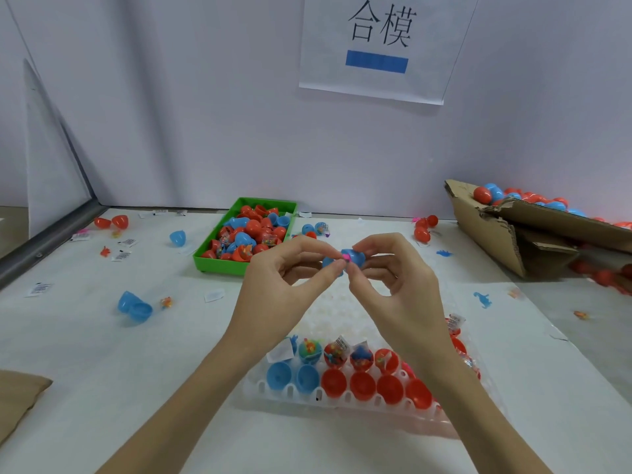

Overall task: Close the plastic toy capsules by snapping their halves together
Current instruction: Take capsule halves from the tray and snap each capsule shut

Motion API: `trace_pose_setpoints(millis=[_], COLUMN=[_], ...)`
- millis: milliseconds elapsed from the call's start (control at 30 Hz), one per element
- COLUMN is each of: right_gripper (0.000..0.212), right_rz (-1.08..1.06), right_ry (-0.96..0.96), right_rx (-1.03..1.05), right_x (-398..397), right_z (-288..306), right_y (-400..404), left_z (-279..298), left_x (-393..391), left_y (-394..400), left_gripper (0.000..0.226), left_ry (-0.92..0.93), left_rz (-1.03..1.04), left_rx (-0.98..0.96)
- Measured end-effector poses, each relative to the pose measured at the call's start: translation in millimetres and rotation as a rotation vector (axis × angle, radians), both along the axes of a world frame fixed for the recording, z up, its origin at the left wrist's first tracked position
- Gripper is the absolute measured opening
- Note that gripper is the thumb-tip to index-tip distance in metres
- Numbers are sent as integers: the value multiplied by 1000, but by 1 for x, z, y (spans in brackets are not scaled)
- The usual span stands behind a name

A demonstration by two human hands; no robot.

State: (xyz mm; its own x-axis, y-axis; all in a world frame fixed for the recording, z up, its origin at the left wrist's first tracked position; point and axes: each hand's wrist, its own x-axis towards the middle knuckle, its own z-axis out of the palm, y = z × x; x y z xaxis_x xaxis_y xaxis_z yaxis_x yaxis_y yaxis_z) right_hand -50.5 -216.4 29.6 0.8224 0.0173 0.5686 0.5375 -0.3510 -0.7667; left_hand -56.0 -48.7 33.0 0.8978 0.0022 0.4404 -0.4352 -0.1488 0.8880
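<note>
Pinching blue capsule (350,258) above tray (342,403), left hand (284,278), right hand (393,278)

- A white paper sign (383,46) on the back wall bears two large black characters, 合模, with a solid blue bar beneath them
- Small white barcode labels (121,256) lie on the table; their print is too small to read

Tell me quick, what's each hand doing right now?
Left hand: pinching one half of the blue capsule.
Right hand: pinching the other half.
</note>
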Motion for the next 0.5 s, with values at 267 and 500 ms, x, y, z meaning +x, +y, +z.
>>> trace_pose_setpoints(millis=[267,500], right_gripper=[31,36], right_rz=[103,247], right_ry=[38,73], right_rx=[21,88], right_x=[0,-2], right_z=[-1,2], right_y=[1,-1], left_z=[-3,0], left_x=[-1,-1], left_y=[-3,-1], left_gripper=[9,14], left_ry=[-11,9], left_rz=[42,13], left_rx=[25,-43])
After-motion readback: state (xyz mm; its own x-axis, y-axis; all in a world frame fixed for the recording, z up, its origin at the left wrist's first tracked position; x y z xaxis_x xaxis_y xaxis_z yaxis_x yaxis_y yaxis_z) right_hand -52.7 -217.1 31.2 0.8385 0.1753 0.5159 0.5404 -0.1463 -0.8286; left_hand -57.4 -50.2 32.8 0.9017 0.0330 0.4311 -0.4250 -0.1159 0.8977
